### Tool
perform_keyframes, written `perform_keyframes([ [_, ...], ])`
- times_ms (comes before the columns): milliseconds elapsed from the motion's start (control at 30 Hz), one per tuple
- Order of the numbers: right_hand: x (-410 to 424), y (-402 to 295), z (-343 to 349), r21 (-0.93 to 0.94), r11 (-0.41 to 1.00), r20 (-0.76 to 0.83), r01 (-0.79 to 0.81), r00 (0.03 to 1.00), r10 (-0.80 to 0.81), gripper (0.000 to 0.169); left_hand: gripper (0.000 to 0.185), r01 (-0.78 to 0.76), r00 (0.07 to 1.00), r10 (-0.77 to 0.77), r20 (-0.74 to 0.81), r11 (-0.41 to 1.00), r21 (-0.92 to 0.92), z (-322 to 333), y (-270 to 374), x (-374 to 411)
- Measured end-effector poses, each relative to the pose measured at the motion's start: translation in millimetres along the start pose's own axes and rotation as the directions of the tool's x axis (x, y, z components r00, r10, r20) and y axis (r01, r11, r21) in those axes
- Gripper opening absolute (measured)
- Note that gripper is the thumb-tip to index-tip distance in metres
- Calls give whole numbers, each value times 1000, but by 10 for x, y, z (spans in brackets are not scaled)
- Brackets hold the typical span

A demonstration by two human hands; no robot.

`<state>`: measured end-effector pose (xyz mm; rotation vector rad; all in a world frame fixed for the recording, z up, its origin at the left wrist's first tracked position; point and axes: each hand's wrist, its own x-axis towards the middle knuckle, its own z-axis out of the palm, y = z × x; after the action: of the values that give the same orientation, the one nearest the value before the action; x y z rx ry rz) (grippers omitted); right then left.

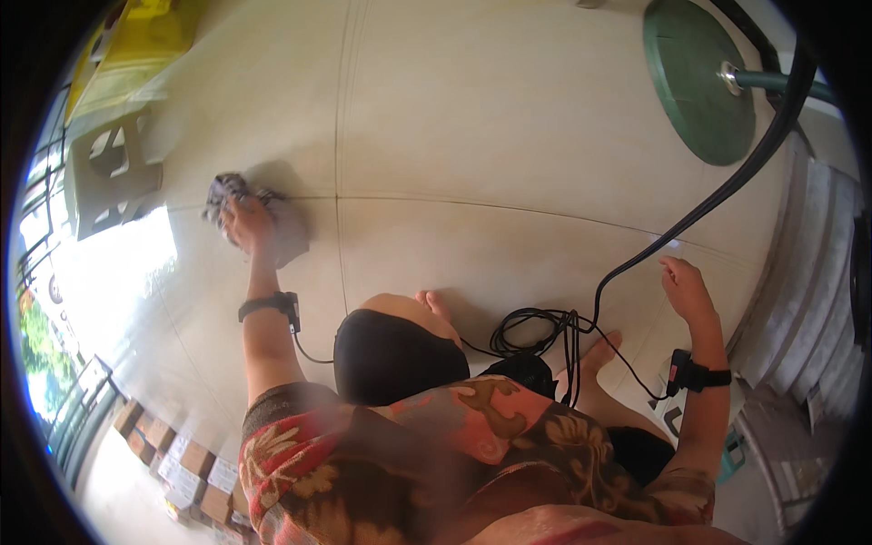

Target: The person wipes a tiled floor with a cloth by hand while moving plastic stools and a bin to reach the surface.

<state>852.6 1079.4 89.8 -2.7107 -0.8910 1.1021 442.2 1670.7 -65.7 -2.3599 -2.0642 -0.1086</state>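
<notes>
My left hand (pixel 249 223) is pressed down on a bunched grey patterned cloth (pixel 229 187), its fingers bent over the fabric. Under the cloth lies the pale tiled floor (pixel 436 136), near a corner where several tile joints meet. My right hand (pixel 685 291) hangs in the air to the right of my legs, fingers loosely curled, and no object is visible in it. How far those fingers are closed is hard to tell. A black strap with a small device circles each wrist, and thin cables run from both.
A coil of black cable (pixel 538 330) lies by my feet, and a thick black cable rises at right. A green round base (pixel 702 88) with a pole stands upper right. At left are a grey plastic stool (pixel 112 174), a yellow item (pixel 153 41) and stacked cartons (pixel 184 470).
</notes>
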Motion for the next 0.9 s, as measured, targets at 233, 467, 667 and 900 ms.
perform_keyframes([
  [233,-174,-576,-971,9,988,-165,-154,974,154,28,70,-572,757,567,326,815,-89,159,2323,-88],
  [467,-431,-1179,-2311,-63,987,-550,-149,830,90,33,123,-658,475,494,728,749,-80,-128,2823,55],
  [667,163,-2237,-2971,495,863,-508,100,839,194,48,128,-640,541,460,704,769,-11,-122,2860,-1],
  [900,2456,-2371,-2439,917,-308,-188,253,956,224,91,129,-588,546,368,753,808,32,-315,3009,-88],
])
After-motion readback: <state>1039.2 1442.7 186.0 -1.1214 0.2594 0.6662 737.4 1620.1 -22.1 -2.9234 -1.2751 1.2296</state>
